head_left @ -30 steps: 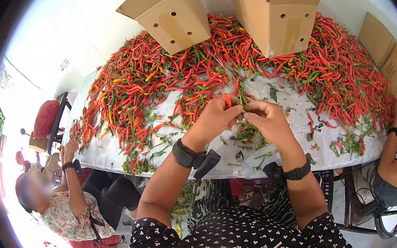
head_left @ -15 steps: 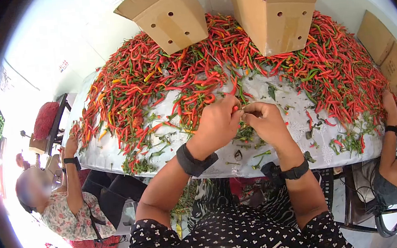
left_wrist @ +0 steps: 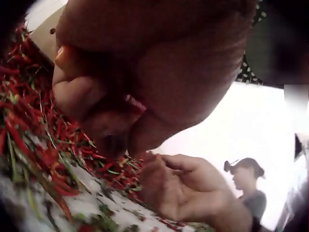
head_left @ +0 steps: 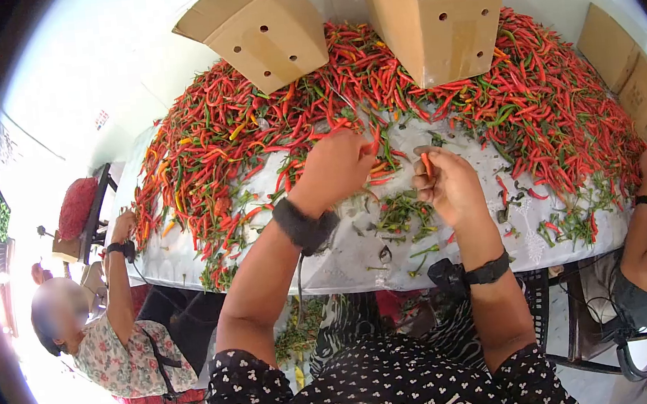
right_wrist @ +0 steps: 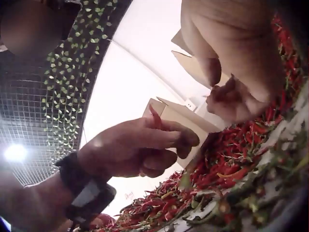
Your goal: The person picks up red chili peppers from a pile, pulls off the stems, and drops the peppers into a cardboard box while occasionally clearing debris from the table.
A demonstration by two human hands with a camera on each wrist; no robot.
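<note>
Left hand (head_left: 332,170) gripping red chilli (right_wrist: 155,116) in closely curled fingers, tip poking out above. Right hand (head_left: 457,186) pinching small orange-red chilli (head_left: 426,164), fingers bent, barely parted; hold partly hidden. Both hands hovering apart above near half of surface (head_left: 526,244), green stem pile (head_left: 405,216) lying below, nearer near edge. Red chilli heap (head_left: 211,146) spreading toward far edge and both sides. Light fingertip pinch suiting soft pods best; squeezing hard risking bruised flesh.
</note>
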